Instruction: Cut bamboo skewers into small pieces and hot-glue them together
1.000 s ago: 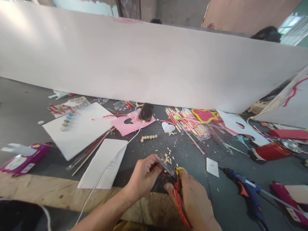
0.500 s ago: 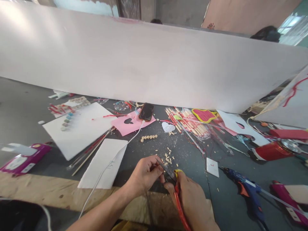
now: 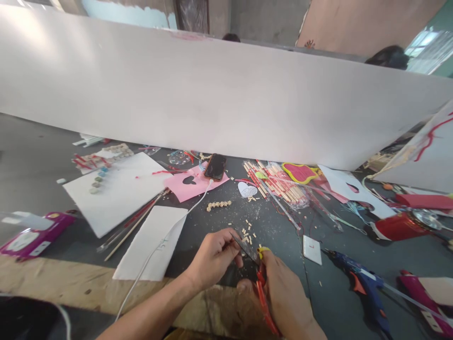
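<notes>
My right hand [image 3: 283, 283] grips a pair of scissors [image 3: 262, 295] with red and yellow handles. Their dark blades point up and left towards my left hand [image 3: 217, 257]. The fingers of my left hand are pinched together beside the blades; whatever sits between them is too small or hidden to make out. Just beyond the blade tips lie several short pale stick pieces [image 3: 248, 226] on the dark table. Farther off is a knobbly strip [image 3: 218, 205] made of such pieces, and a white heart cutout [image 3: 247, 189] lies to its right.
A bundle of red and pale sticks [image 3: 279, 182] lies at the back, near a phone [image 3: 215, 166] on pink paper [image 3: 182, 188]. White card [image 3: 152, 241] and its crossing cable are on the left. To the right are a glue gun [image 3: 364, 274], a white tile [image 3: 312, 249] and a red can [image 3: 399, 226].
My right thumb has dropped away from my left fingers, and the scissor handles have spread apart somewhat. My left hand stays in nearly the same place.
</notes>
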The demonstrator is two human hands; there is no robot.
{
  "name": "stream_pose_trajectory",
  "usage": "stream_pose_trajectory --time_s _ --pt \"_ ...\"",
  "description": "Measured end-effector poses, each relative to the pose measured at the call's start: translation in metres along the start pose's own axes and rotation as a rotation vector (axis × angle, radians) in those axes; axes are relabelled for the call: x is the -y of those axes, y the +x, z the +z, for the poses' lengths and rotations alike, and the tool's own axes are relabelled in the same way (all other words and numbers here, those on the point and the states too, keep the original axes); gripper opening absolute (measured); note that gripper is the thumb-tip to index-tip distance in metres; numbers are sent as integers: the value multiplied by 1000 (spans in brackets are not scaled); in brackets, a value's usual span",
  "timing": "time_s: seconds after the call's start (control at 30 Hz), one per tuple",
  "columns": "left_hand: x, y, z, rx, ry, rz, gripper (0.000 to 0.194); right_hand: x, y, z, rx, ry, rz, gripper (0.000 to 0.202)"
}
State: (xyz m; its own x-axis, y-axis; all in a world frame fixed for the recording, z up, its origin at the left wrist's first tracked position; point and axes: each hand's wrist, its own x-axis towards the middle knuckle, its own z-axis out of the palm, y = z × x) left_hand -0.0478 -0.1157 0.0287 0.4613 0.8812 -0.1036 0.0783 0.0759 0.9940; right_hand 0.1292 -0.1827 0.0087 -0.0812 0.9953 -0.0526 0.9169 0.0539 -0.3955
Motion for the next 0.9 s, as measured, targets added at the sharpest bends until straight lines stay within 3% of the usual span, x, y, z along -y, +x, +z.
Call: stream_pose_trajectory --time_s 0.3,0.6,0.9 --pt "-3 -4 -1 78 -34 -48 16 10 0 -1 60 -138 59 21" --pt "5 -10 11 27 -189 -133 20 16 -3 -12 172 -189 134 28" --pt "5 -16 16 -85 148 31 17 18 -9 -18 229 -165 170 31"
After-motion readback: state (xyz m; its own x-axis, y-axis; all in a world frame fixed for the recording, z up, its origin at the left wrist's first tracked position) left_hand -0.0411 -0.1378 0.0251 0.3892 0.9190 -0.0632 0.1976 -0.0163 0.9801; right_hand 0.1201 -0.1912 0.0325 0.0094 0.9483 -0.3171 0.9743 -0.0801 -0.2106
